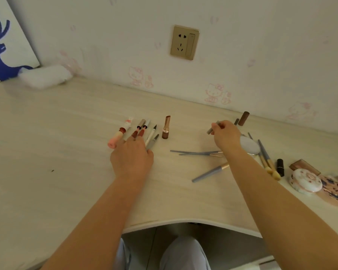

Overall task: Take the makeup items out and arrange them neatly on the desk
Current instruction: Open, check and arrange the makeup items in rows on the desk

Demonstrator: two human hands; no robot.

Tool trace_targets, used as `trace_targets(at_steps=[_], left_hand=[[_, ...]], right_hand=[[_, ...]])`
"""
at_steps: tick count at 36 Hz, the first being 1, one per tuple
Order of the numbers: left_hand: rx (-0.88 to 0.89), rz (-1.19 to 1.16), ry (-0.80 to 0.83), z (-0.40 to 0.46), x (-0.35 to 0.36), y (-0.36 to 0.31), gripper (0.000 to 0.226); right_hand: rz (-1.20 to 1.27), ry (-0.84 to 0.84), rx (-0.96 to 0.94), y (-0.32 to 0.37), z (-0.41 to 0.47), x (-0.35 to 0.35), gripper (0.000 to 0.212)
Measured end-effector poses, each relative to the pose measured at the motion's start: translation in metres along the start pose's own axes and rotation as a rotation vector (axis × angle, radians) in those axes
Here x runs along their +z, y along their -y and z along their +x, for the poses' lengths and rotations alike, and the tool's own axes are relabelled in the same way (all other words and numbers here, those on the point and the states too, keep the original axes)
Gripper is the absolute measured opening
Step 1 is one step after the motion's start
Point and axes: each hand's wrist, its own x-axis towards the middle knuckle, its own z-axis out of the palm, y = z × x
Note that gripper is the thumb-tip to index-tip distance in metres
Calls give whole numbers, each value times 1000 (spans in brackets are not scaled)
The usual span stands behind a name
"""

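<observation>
A pale wooden desk (66, 121) fills the middle of the frame, with the person's two bare forearms reaching up from the lower edge. The left hand (132, 157), just left of centre, lies palm down with fingers spread loosely over a row of makeup items, its fingertips touching the lower ends of two lip glosses (141, 128); it grips nothing that can be seen. Left of them lies a pink lip tube (117, 137), right of them two eyeliner pens (151, 137), then a rose-gold lipstick (166, 127) standing upright. The right hand (225, 134), right of centre, is curled closed around a short grey stick (213, 128), lifted above the desk. Below it several grey-handled brushes (198, 152) lie scattered at angles, and beside its wrist sits a round white compact (249, 146). At the right edge lie a black lipstick (280, 167), a patterned round case (305, 181) and a brown tube (244, 118) standing by the wall.
</observation>
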Motion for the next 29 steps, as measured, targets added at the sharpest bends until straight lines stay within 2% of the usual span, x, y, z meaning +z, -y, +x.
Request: trace_targets(at_steps=[10,18,29], left_hand=[[32,156,-13,23,13,-15,34],[-11,60,-12,33,23,-25,35],[-46,56,-22,38,30,-29,32]], right_hand=[[-41,-102,-13,-13,33,-29,18],[-176,-70,48,-33,61,-49,11],[-276,-58,136,-46,86,-52,21]])
